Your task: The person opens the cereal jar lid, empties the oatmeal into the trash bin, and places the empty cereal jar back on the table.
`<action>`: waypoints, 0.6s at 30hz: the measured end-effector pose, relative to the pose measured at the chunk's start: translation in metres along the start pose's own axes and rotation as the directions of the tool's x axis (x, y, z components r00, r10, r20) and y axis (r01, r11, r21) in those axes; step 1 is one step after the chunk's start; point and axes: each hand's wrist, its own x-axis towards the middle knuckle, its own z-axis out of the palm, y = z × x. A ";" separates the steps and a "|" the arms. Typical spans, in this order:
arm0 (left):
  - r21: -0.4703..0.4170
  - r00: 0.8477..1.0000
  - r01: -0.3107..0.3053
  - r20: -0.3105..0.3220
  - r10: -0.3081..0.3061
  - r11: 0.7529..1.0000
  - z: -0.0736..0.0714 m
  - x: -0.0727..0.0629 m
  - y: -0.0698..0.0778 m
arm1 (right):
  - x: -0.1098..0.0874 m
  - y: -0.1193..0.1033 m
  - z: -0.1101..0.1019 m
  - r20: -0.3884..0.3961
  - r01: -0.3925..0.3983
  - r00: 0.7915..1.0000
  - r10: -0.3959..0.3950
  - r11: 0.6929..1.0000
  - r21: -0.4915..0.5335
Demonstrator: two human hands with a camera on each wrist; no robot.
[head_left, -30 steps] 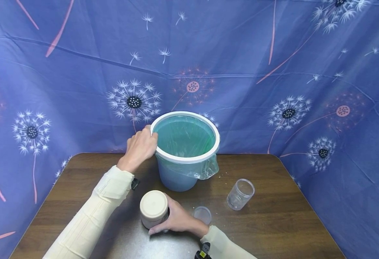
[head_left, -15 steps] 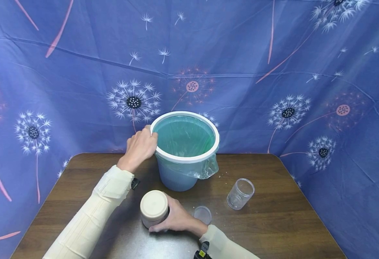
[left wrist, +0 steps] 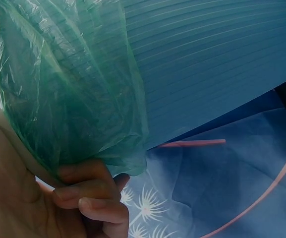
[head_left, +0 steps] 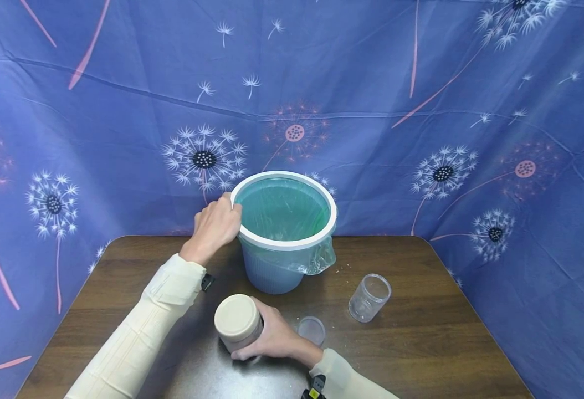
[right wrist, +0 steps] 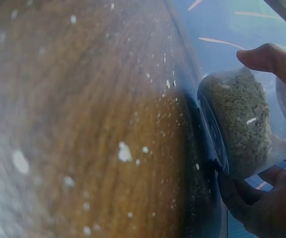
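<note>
My left hand (head_left: 217, 224) grips the white rim (head_left: 287, 244) of a blue ribbed trash bin (head_left: 272, 274) at its left side. A translucent green bag (left wrist: 78, 99) lines the bin and hangs over its edge. In the left wrist view, the curled fingers (left wrist: 103, 210) lie against the bag just below the rim. In front of the bin, my right hand (head_left: 274, 335) holds a clear jar (right wrist: 239, 119) round its side. Coarse pale grains fill part of it, and a cream lid (head_left: 237, 317) covers its top. The jar's base is close to the tabletop, slightly tilted.
A clear open container (head_left: 369, 297) stands to the right on the brown wooden table (head_left: 421, 343). Beside my right wrist lies a round translucent lid (head_left: 311, 331). Small white crumbs (right wrist: 125, 151) are scattered on the tabletop. A blue patterned cloth (head_left: 372, 72) hangs behind.
The jar in my right hand has tilted and shifted very slightly. My left hand keeps its grip on the bin's rim, and the bin stays in place.
</note>
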 end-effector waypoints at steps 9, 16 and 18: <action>0.002 1.000 -0.001 0.007 0.001 1.000 0.000 0.000 0.000 | -0.004 -0.004 -0.001 -0.017 -0.006 1.000 0.005 0.999 -0.038; 0.007 1.000 -0.004 0.007 0.004 1.000 0.000 0.001 -0.001 | -0.005 -0.007 -0.005 -0.048 0.007 0.999 -0.008 1.000 -0.027; 0.007 1.000 -0.003 0.011 0.003 1.000 0.001 0.001 -0.001 | -0.006 -0.008 -0.007 -0.052 0.007 0.999 -0.008 1.000 -0.024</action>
